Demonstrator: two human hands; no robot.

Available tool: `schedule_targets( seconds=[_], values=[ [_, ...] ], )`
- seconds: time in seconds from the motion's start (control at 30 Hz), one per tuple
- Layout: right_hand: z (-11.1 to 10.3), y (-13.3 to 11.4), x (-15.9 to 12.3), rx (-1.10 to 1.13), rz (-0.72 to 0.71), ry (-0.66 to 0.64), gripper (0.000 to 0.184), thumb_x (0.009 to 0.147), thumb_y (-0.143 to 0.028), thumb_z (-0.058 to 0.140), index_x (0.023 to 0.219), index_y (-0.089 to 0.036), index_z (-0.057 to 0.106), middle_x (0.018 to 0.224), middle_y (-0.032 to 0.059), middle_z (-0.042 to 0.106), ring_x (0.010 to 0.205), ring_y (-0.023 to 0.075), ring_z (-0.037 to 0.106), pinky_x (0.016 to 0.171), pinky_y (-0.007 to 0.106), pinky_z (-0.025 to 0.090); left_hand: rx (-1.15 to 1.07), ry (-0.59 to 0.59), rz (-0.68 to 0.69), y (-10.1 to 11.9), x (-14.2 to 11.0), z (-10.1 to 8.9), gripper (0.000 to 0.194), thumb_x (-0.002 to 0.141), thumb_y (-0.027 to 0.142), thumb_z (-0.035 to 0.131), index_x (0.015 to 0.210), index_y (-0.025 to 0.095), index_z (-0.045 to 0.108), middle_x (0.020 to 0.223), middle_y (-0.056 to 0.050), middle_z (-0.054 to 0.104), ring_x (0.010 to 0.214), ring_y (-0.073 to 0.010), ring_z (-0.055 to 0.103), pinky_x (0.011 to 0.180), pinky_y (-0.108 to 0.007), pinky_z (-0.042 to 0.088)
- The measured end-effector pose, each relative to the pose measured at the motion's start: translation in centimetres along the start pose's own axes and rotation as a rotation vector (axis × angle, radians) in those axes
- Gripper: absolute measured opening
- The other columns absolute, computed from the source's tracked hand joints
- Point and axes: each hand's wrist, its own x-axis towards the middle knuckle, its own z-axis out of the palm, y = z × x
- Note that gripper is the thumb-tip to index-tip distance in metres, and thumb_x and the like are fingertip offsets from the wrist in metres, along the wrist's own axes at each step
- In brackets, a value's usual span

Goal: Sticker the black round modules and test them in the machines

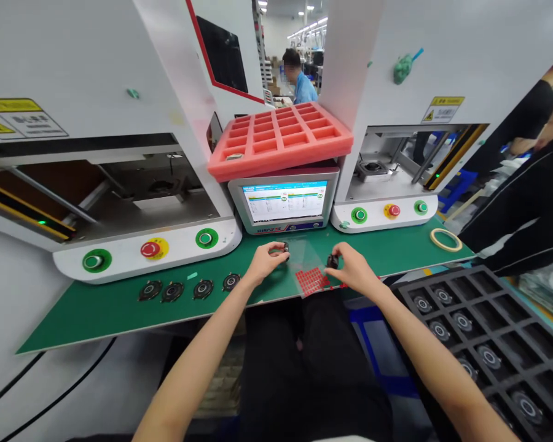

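pink tray (283, 161): matt foam | bench top (101, 313): smooth | sheet (304, 259): clear glossy plastic | rod (54, 194): smooth metal

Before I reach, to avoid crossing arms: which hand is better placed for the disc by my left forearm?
Probably the left hand: it is nearer the disc, though it holds a dark piece.

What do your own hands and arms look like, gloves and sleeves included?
Both the left hand and right hand are ungloved, five-fingered human hands. The forearms are slender and uncovered; no sleeve, watch or cable shows on either.
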Motion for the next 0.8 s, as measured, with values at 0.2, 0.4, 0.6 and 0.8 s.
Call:
schedule_targets(
  seconds=[0.2,0.4,0.6,0.8],
  values=[
    [2.9,2.2,8.6,-0.221,-0.092,-0.327,0.029,0.093,-0.039,0.06,0.109,-0.014,0.061,0.106,0.0058,0.065,0.092,0.0175,0.064,0.082,0.038,0.055,-0.384,0.004,-0.176,0.2,2.4,3.3,0.022,0.068,0.033,0.07,0.072,0.014,0.061,0.081,-0.011,0.071,0.087,-0.0234,0.072,0.087,-0.037,0.058],
    [4.0,3.0,10.4,-0.33,-0.118,-0.439,0.038,0.085,-0.043,0.069,0.109,-0.014,0.06,0.103,0.0062,0.066,0.09,0.0181,0.065,0.078,0.034,0.054,-0.225,0.004,-0.243,-0.7,3.6,3.0,0.034,0.051,0.04,0.077,0.073,0.016,0.066,0.068,-0.006,0.069,0.068,-0.0237,0.067,0.058,-0.031,0.052],
    [4.3,3.6,10.7,-0.355,-0.144,-0.446,0.046,0.071,-0.045,0.081,0.099,-0.018,0.057,0.094,0.0041,0.07,0.081,0.0181,0.064,0.062,0.024,0.043,0.242,0.023,-0.206,-0.3,4.0,1.7,0.04,0.049,0.057,0.07,0.069,0.023,0.071,0.069,-0.005,0.073,0.073,-0.0311,0.069,0.061,-0.033,0.047],
    [4.3,3.7,10.3,-0.374,-0.175,-0.435,0.038,0.078,-0.045,0.074,0.097,-0.017,0.056,0.1,0.0074,0.07,0.088,0.0204,0.065,0.065,0.024,0.044,0.301,-0.025,-0.269,0.8,4.0,1.4,0.044,0.056,0.06,0.061,0.078,0.023,0.069,0.081,-0.005,0.075,0.069,-0.0282,0.069,0.066,-0.034,0.051]
  ],
)
